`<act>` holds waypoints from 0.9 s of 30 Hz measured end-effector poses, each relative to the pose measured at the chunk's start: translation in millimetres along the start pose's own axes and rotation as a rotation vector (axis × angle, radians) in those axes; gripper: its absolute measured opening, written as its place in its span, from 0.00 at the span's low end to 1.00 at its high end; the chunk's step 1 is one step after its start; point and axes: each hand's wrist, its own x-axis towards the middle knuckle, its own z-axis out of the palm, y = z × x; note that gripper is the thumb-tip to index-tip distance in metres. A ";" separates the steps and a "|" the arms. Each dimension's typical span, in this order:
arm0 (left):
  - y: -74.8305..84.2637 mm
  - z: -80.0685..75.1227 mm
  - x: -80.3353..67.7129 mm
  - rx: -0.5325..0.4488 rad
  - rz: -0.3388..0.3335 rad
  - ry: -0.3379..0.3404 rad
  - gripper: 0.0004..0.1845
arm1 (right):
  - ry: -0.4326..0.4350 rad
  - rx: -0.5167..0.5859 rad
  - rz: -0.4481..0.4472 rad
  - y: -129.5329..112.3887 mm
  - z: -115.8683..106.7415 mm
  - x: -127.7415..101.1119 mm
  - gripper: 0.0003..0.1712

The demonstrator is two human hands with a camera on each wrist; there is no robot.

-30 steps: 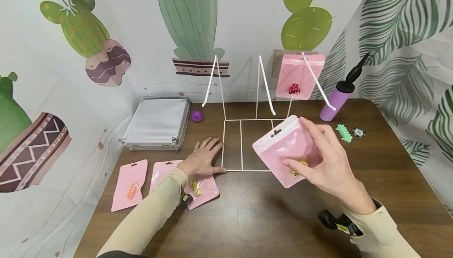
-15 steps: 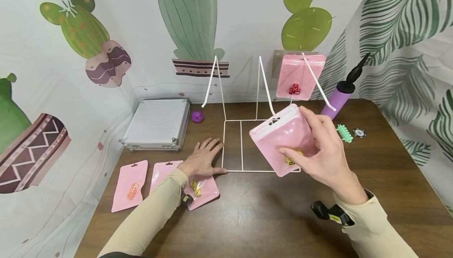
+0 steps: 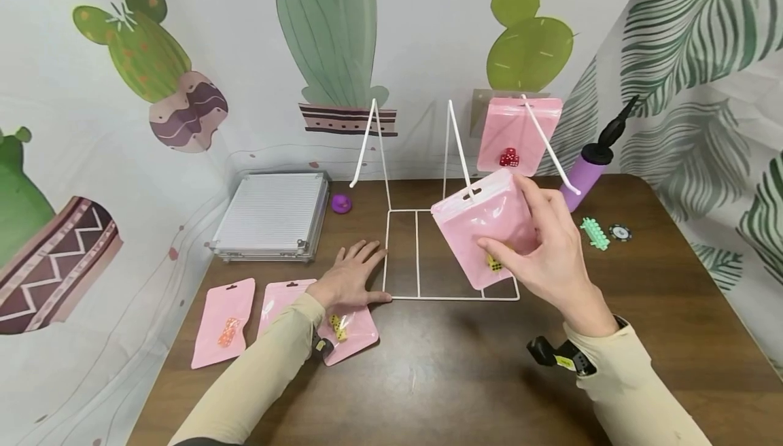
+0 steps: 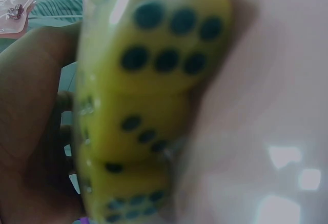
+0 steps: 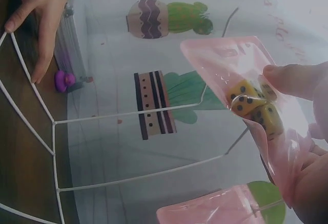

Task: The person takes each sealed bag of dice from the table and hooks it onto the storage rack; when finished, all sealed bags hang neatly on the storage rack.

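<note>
My right hand point(image 3: 553, 262) pinches a pink zip bag point(image 3: 483, 221) by its right side, thumb in front. Yellow dice point(image 5: 251, 101) show through its clear face. The hang hole at the bag's top overlaps the tip of the middle prong point(image 3: 459, 143) of a white wire rack point(image 3: 418, 255). My left hand point(image 3: 351, 276) lies flat with fingers spread at the rack's left side, thumb at its front corner. Under the left wrist lies another pink bag point(image 3: 357, 347) with yellow dice point(image 4: 154, 80). A pink bag with red dice point(image 3: 509, 157) hangs on the right prong point(image 3: 550, 147).
Two more pink bags lie at left, the outer one point(image 3: 226, 310) holding orange dice. Behind them sits a silver case point(image 3: 269, 211) beside a purple rubber duck point(image 3: 341, 203). At right stand a purple pump point(image 3: 584, 170), a green toy piece point(image 3: 595, 233) and a poker chip point(image 3: 620, 232).
My right hand has carried the bag away from me and slightly left, bringing its hang hole to the middle prong's tip. The left hand stays in place.
</note>
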 end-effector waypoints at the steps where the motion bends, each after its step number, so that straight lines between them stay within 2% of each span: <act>1: -0.1 0.0 -0.1 -0.002 0.001 -0.001 0.56 | -0.004 0.005 0.005 1.5 2.0 0.9 0.53; 8: -1.1 -1.6 -1.2 -0.008 0.000 0.026 0.55 | 0.030 -0.003 -0.026 23.5 24.9 17.5 0.51; 18: -1.6 -1.8 -0.8 -0.004 0.012 0.023 0.54 | 0.222 -0.079 0.040 76.3 85.7 64.8 0.52; 22: -0.9 -2.2 -0.5 -0.010 0.019 0.035 0.54 | 0.216 -0.096 0.072 84.8 99.2 80.8 0.52; 27: 0.5 -1.4 -3.2 -0.019 0.022 0.035 0.54 | 0.188 -0.131 0.109 88.4 104.5 85.8 0.51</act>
